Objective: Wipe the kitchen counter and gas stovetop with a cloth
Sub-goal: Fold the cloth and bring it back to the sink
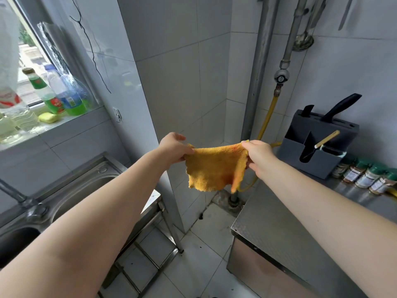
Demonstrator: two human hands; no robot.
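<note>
Two hands raised in mid-air, one orange cloth (216, 167) stretched between them — left hand (175, 150) pinching its left top corner, right hand (258, 155) pinching the right. Hanging over the floor gap, between one steel sink (71, 190) at left and the steel tabletop (279, 216) at right. On that tabletop: one grey knife block (318, 143) — two black handles showing — and four spice jars (365, 176) in a row. On the windowsill, several bottles (64, 93), one yellow sponge (49, 117).
</note>
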